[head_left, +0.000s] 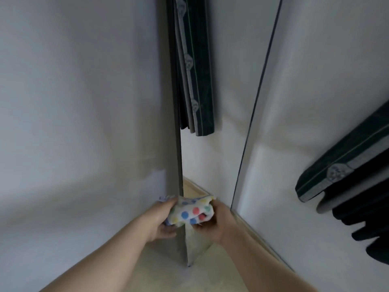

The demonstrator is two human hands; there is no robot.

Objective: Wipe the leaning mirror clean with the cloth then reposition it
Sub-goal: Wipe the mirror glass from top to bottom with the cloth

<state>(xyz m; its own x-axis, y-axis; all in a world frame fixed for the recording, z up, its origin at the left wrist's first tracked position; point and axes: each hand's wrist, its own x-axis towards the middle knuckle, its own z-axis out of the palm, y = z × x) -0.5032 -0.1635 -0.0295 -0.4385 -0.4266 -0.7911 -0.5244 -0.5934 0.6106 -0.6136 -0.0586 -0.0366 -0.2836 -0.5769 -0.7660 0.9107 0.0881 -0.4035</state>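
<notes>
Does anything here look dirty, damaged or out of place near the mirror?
Nothing looks broken or spilled. The bottom corner of the mirror, just below the polka-dot cloth held by the left hand and right hand, looks cloudy and speckled, perhaps dust or smears.

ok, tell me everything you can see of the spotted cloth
The cloth is white, soft-looking fabric with blue, red, yellow and green dots. It is bunched into a wad, not spread flat. It sits low in the view, across the thin upright edge of the mirror, a little above the floor. The left hand grips its left side and the right hand its right side, fingers curled round it. A sliver shows reflected just left of the edge.
</notes>
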